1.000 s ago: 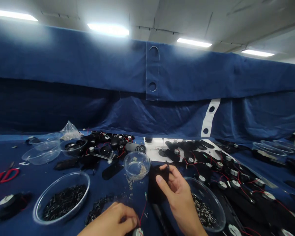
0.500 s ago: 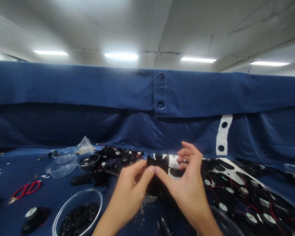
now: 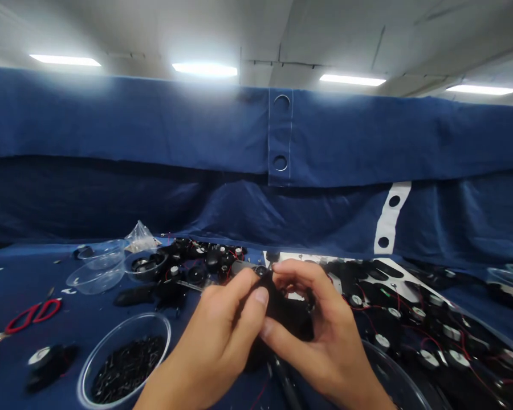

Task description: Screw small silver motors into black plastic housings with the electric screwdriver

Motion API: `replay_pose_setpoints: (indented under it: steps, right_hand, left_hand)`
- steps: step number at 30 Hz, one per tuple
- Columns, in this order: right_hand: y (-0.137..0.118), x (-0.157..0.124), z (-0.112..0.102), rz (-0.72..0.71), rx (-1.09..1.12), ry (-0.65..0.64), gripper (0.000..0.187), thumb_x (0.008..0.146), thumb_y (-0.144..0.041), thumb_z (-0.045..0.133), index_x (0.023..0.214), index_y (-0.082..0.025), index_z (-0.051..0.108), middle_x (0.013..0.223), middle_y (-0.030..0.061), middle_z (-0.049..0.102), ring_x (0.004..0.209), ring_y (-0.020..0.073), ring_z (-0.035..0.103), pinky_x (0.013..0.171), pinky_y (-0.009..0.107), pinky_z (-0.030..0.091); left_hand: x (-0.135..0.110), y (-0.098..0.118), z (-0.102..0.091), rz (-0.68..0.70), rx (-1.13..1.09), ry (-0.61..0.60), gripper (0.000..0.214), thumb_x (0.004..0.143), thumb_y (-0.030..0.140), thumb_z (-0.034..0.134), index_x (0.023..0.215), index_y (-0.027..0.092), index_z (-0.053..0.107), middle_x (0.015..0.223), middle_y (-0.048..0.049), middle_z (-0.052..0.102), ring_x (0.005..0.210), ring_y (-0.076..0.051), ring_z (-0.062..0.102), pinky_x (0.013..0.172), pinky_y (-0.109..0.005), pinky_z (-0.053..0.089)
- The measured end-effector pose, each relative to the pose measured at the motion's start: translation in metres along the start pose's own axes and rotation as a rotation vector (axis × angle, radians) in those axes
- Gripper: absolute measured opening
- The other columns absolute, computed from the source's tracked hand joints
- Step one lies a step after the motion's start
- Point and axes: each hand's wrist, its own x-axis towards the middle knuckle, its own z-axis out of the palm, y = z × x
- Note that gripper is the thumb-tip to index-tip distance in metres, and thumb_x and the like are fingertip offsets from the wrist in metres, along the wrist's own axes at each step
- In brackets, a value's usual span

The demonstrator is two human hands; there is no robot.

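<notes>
Both my hands meet low in the middle of the view around a small black plastic part (image 3: 287,312). My left hand (image 3: 222,336) pinches its left edge with thumb and forefinger. My right hand (image 3: 320,330) curls its fingers over the top and right side of the same part. Much of the part is hidden by my fingers. Just left of my left hand stands a clear bowl of small black screws (image 3: 123,364).
Blue cloth covers the table (image 3: 17,285) and hangs as a curtain (image 3: 154,142) behind. Red-handled scissors (image 3: 28,316) lie at the left. Empty clear bowls (image 3: 96,267) sit at back left. Many black parts with red wires (image 3: 410,324) spread to the right.
My left hand came up from the table's front edge to join the right on the black part. My right fingers have closed over the part, and the camera has tilted.
</notes>
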Motion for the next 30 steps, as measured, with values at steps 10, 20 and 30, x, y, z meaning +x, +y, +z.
replay_pose_setpoints:
  steps: [10, 20, 30]
  right_hand:
    - [0.007, -0.001, 0.006, 0.004, -0.008, -0.012, 0.052, 0.081, -0.022, 0.076, 0.126, -0.036, 0.054, 0.106, -0.0046, 0.067, 0.094, 0.0145, 0.064, 0.084, 0.028, 0.051]
    - [0.006, 0.000, 0.007, 0.072, 0.034, -0.044, 0.048, 0.082, -0.021, 0.075, 0.124, -0.034, 0.053, 0.105, -0.0029, 0.066, 0.094, 0.0161, 0.064, 0.084, 0.029, 0.051]
    - [0.014, 0.000, 0.027, 0.334, 0.285, 0.377, 0.046, 0.084, -0.034, 0.079, 0.122, -0.027, 0.054, 0.092, 0.0007, 0.075, 0.078, 0.0161, 0.073, 0.068, 0.026, 0.060]
  left_hand:
    - [0.000, -0.009, -0.002, -0.062, 0.034, -0.035, 0.030, 0.105, 0.033, 0.040, 0.078, 0.024, 0.047, 0.064, 0.0085, 0.042, 0.056, -0.010, 0.044, 0.056, -0.026, 0.033]
    - [0.001, -0.015, -0.001, -0.071, 0.023, -0.015, 0.030, 0.105, 0.035, 0.041, 0.078, 0.024, 0.049, 0.065, 0.0075, 0.045, 0.058, -0.011, 0.046, 0.058, -0.027, 0.033]
    - [-0.001, -0.016, 0.041, -0.169, -0.254, 0.341, 0.019, 0.104, 0.035, 0.047, 0.094, 0.023, 0.058, 0.078, 0.0039, 0.062, 0.066, -0.012, 0.056, 0.063, -0.023, 0.047]
